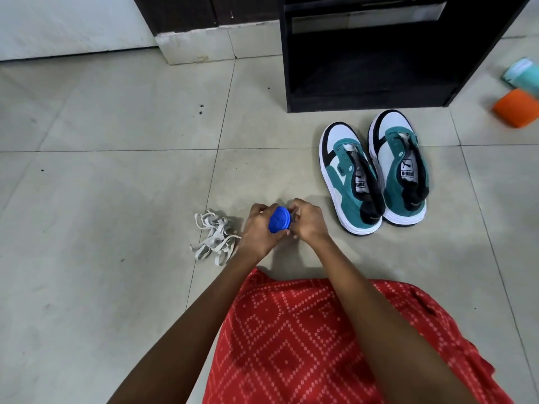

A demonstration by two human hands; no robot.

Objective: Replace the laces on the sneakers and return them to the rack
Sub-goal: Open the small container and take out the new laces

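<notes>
A tight blue roll of lace [279, 219] sits between both hands above the tiled floor. My left hand [259, 231] grips the roll from the left. My right hand [307, 219] pinches at its right side. Two teal, white and black sneakers stand side by side, without laces, to the right: the left sneaker [350, 179] and the right sneaker [401, 167], toes pointing away from me. A heap of loose white laces [214, 239] lies on the floor just left of my left hand. The black shoe rack [370, 51] stands behind the sneakers.
An orange roll [514, 112] and a pale teal roll [522, 75] lie on the floor at the far right. A dark cabinet base with a white plinth [201, 42] stands at the back. My red patterned garment [320, 345] covers the floor in front of me.
</notes>
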